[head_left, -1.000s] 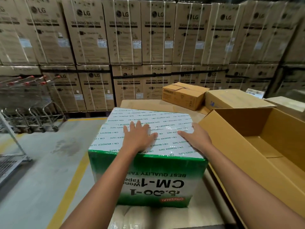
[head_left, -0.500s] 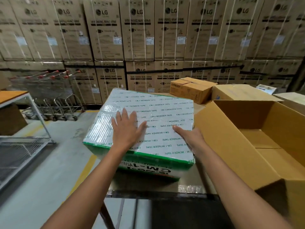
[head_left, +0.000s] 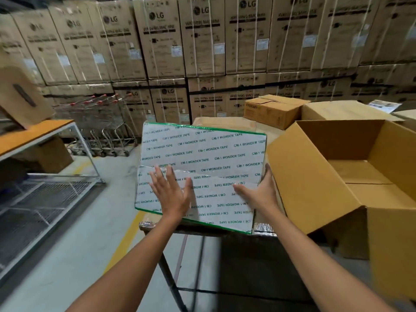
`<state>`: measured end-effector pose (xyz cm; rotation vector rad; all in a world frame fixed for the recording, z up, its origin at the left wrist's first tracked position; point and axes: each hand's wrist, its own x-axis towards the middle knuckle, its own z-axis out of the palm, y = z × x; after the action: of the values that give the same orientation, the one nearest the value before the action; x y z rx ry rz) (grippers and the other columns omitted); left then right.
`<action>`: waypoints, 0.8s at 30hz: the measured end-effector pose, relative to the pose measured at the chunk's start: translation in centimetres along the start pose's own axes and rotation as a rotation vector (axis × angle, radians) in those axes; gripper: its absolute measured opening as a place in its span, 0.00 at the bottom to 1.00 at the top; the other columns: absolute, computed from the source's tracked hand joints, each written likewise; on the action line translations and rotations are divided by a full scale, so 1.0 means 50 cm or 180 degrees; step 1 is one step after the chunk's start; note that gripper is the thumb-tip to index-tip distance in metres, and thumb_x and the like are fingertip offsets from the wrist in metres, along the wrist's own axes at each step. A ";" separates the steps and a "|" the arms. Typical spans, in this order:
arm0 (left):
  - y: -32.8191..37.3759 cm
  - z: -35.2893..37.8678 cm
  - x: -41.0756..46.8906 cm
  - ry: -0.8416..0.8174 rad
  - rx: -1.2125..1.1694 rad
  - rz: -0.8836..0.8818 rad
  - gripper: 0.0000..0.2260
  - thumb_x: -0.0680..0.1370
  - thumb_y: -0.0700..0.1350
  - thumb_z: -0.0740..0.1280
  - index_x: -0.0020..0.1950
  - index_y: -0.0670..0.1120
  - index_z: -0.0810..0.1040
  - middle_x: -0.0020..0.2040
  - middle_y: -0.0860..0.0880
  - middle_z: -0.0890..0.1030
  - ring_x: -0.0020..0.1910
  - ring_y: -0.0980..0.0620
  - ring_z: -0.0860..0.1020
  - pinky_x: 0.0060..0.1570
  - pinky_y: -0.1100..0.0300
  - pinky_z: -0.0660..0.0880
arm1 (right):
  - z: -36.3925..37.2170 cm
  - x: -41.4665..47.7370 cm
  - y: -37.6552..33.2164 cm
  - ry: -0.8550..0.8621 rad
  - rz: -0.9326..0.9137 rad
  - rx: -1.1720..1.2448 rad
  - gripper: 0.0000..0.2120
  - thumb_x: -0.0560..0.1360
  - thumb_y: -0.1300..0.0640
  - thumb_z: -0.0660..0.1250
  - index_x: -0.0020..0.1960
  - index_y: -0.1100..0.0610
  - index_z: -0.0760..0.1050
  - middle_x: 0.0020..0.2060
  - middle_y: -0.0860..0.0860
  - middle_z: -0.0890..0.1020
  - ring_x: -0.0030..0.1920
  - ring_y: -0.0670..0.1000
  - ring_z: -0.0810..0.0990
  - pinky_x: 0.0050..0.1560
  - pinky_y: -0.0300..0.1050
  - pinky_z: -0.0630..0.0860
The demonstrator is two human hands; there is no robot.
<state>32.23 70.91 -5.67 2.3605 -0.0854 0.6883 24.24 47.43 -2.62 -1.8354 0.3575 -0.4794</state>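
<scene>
Head view, and from where I stand the closest things are the two bare forearms reaching out over the near edge of the plastic-wrapped bench (head_left: 263,233). The left hand (head_left: 173,194) lies flat on the white-and-green printed cardboard carton (head_left: 202,154), fingers straight and spread, pressing and holding nothing. The right hand (head_left: 258,192) clasps the carton's right edge, with the thumb across the white face and the fingers round the side.

The carton sits at the bench's near left corner and looks reared up on its lower edge, its bottom left corner just about over the bench's left edge. That worries me: only one hand has a real hold, the wrap under it looks slick, and a slip would send it off the near edge to the floor with the yellow painted line (head_left: 126,239). The flap seam across the face could also part under the flat palm.

Its white face points toward the person and upward. Its long axis runs left to right along the near edge, dipping slightly to the right.

Just beside it on the right stands a large open brown cardboard box (head_left: 315,176), whose wall a swing that way would hit. Farther back sits a small closed brown box (head_left: 272,111). Far left is a row of nested wire trolleys (head_left: 99,122), and behind everything rises a wall of stacked brown washing-machine cartons (head_left: 202,41).
</scene>
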 end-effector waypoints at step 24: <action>0.143 0.018 0.093 -0.0746 -0.1405 -0.1428 0.43 0.74 0.58 0.74 0.80 0.52 0.52 0.80 0.41 0.36 0.79 0.36 0.40 0.73 0.38 0.58 | 0.032 0.071 -0.088 0.0030 -0.0890 -0.2490 0.12 0.80 0.43 0.59 0.56 0.50 0.71 0.61 0.54 0.72 0.63 0.58 0.68 0.56 0.55 0.70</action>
<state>34.96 65.37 0.28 1.9259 0.1708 0.1513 28.15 48.41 1.68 -2.6659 0.3177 -0.5879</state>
